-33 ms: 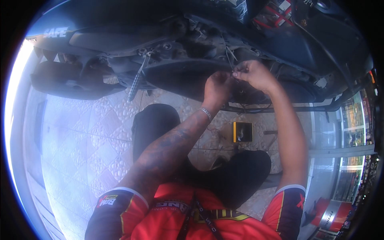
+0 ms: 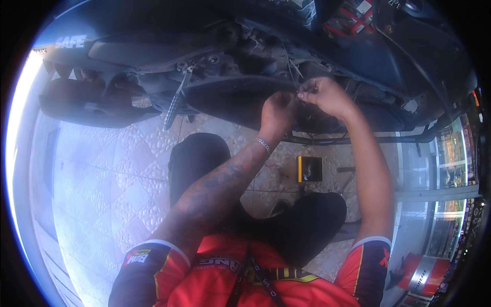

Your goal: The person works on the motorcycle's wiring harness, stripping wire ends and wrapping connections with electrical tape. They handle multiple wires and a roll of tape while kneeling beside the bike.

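In front of me stands a dark scooter (image 2: pixel 220 97), its side spread across the view and its inner parts partly exposed. My left hand (image 2: pixel 279 113) is closed in a pinch beside the lower dark cover, a bracelet round its wrist. My right hand (image 2: pixel 328 97) pinches from the other side, and the fingertips of both hands meet. A thin wire (image 2: pixel 291 65) hangs out of the exposed frame and runs down to the right fingertips. What lies between the left fingers is hidden. Left of the hands, a metal footpeg (image 2: pixel 174 110) sticks out downward.
On the tiled floor (image 2: pixel 138 163), below the hands, lies a small black box with a yellow edge (image 2: pixel 310 169). My bent knees (image 2: pixel 199 158) are close under the arms. Glass shelving (image 2: pixel 450 158) and a red-and-silver can-shaped thing (image 2: pixel 423 275) are at the right.
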`<state>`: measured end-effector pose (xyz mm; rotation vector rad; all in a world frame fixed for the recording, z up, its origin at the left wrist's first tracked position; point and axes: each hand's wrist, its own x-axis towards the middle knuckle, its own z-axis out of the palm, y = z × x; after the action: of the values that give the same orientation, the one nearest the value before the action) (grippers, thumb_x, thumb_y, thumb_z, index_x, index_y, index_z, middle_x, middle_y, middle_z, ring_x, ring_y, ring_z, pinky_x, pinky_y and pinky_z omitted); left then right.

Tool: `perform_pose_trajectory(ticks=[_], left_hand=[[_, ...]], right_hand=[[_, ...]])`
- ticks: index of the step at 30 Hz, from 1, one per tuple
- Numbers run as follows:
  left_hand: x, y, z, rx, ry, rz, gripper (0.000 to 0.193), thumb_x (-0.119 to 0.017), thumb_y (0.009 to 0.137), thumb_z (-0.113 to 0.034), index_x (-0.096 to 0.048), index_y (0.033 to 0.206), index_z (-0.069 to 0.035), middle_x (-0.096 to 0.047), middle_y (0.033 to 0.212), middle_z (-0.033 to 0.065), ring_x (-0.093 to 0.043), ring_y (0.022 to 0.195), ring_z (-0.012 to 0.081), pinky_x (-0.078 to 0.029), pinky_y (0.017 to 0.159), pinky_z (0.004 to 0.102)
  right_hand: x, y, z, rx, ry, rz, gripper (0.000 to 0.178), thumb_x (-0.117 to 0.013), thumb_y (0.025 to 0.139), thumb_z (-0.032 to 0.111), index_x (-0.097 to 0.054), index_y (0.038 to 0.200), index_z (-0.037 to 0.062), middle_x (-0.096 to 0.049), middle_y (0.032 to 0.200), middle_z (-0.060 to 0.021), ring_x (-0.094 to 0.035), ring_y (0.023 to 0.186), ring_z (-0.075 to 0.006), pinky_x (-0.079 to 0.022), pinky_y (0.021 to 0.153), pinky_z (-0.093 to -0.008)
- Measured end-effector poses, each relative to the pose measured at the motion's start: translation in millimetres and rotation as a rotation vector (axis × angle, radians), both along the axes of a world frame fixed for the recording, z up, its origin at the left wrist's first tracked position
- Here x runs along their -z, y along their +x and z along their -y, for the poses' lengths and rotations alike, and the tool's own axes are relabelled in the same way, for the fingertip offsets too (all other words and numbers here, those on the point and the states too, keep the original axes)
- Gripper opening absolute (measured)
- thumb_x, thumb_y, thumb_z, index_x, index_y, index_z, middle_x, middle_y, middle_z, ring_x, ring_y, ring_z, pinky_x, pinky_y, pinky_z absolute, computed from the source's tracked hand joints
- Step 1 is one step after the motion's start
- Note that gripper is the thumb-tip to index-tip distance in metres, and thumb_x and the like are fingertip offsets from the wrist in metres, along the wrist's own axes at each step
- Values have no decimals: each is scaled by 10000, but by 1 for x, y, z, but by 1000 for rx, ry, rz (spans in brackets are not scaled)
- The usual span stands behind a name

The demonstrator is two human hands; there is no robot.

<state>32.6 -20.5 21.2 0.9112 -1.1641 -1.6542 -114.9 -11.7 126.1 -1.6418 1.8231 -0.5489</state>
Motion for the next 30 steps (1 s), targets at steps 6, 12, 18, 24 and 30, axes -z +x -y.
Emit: perform_pose_trajectory(ticks=[6, 12, 18, 24, 30], left_hand=[[6, -7, 9, 5, 41, -19, 133, -704, 950, -133, -666, 982, -10, -654, 865, -18, -545, 778, 58, -454, 708, 241], [1, -4, 8, 6, 77, -18, 137, -692, 953, -134, -673, 980, 0, -672, 891, -2, -556, 800, 66, -459, 734, 244], [-4, 0, 7, 37, 126, -40, 200, -665, 974, -177, -688, 1023, 15, -697, 923, 20, -583, 819, 84, -473, 758, 258], [2, -3, 8, 3, 143, -26, 200, -650, 982, -189, -685, 1004, 7, -692, 888, 16, -579, 795, 84, -471, 738, 258], [14, -10, 13, -33, 74, -61, 238, -622, 956, -207, -694, 976, 19, -715, 846, 79, -654, 761, 139, -512, 707, 295]], right_hand=[[-7, 3, 3, -126, -105, -269, 210, -756, 868, 141, -721, 1021, 2, -733, 874, -134, -697, 814, -206, -544, 770, -346], [-5, 11, 3, -107, -173, -368, 197, -764, 845, 129, -710, 993, 11, -738, 870, -150, -726, 807, -258, -554, 761, -367], [-6, 12, 10, -72, -110, -425, 199, -775, 823, 172, -730, 956, 31, -733, 858, -111, -711, 814, -214, -542, 765, -353], [-9, 8, 18, -99, -35, -371, 195, -782, 809, 167, -737, 923, 14, -731, 849, -103, -699, 791, -205, -537, 756, -337], [-10, -6, 19, -109, 16, -305, 266, -816, 808, 216, -740, 962, 13, -720, 837, -99, -677, 798, -174, -533, 750, -335]])
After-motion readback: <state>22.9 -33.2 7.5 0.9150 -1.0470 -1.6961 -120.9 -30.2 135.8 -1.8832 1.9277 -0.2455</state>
